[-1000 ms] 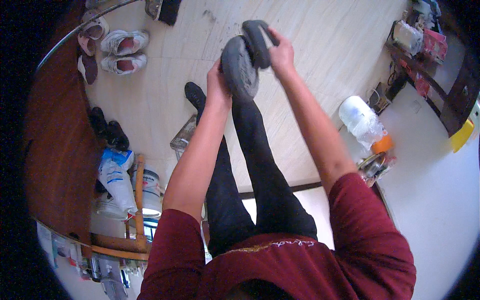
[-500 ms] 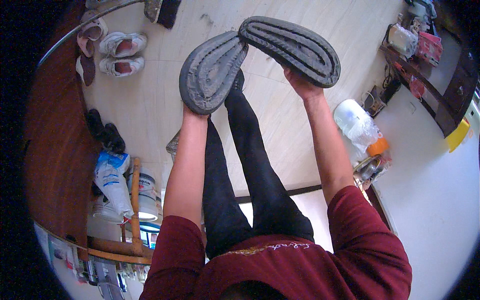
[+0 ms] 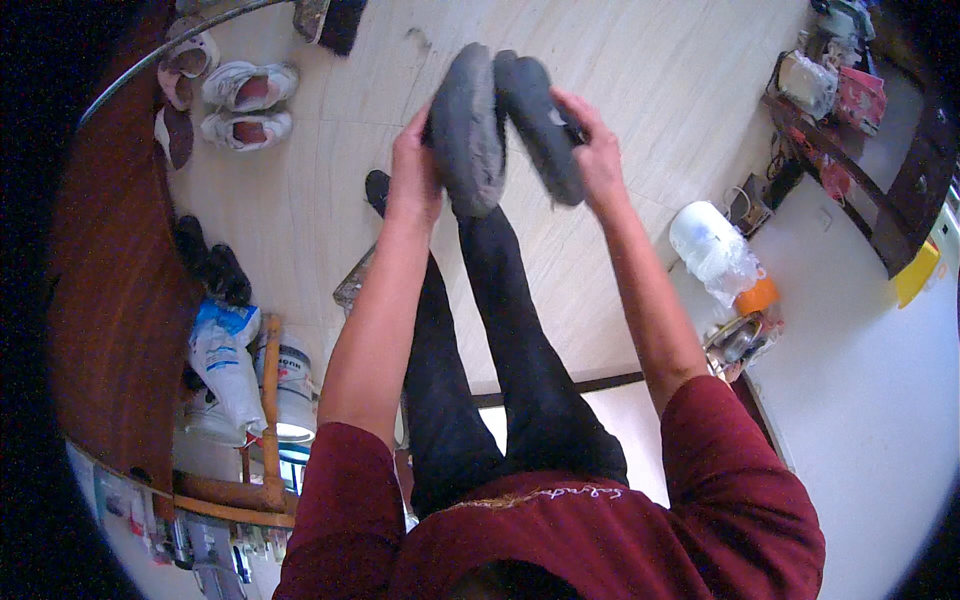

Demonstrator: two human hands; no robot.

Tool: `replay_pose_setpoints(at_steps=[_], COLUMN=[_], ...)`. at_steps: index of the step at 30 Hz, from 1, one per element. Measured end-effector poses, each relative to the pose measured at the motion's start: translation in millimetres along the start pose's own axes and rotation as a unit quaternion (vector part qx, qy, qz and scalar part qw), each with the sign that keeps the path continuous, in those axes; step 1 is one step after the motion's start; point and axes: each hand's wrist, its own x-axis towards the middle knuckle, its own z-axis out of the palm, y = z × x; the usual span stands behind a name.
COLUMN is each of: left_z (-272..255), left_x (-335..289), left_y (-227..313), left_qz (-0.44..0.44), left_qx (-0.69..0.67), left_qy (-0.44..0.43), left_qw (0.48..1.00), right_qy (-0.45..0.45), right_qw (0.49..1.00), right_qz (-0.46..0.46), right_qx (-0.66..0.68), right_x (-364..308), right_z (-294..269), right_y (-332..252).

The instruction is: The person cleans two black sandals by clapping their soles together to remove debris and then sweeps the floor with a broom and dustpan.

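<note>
The left hand (image 3: 412, 168) holds the left gray shoe (image 3: 460, 130) by its outer side. Its fingers are clamped on the shoe, though the shoe hides most of them. The right hand (image 3: 600, 160) holds the right gray shoe (image 3: 538, 125). Its fingers are clamped on that shoe's outer side.

Both gray shoes are up in front of the person, over the floor (image 3: 690, 110). They stand on edge, with their bottoms turned in toward each other. The far ends are very close, but I cannot tell if they touch. The near ends are apart. The left one has a pale, dusty-looking patch on its bottom.

The person wears a dark red shirt (image 3: 570, 540) and black pants (image 3: 540, 390).

Off to the left, two white shoes (image 3: 250, 87) sit side by side on the floor. Lower down are some black shoes (image 3: 215, 265), a white and blue bag (image 3: 226, 365) and a white bucket (image 3: 290, 385). On the right side is a round white tub (image 3: 703, 228) with clear plastic on it, just beside an orange thing (image 3: 758, 296).
</note>
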Motion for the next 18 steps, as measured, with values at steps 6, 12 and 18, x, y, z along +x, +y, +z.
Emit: replay_pose_setpoints(at_steps=[6, 12, 18], left_z=[-43.4, -12.0, -42.0], left_x=[31.5, -9.5, 5.1], left_y=[-20.6, -32.8, -18.0], left_qz=[-0.042, -0.111, -0.096], left_qx=[-0.09, -0.016, -0.088], left_qy=[-0.014, 0.027, 0.018], left_qw=[0.995, 0.993, 0.991], right_qy=[-0.066, 0.01, -0.105], right_qw=[0.997, 0.998, 0.993], right_qz=[0.0, 0.052, -0.032], right_qx=[0.043, 0.015, -0.053], right_x=[-55.8, -5.7, -51.0], right_z=[24.8, 23.6, 23.0], right_y=[-64.8, -7.4, -65.3])
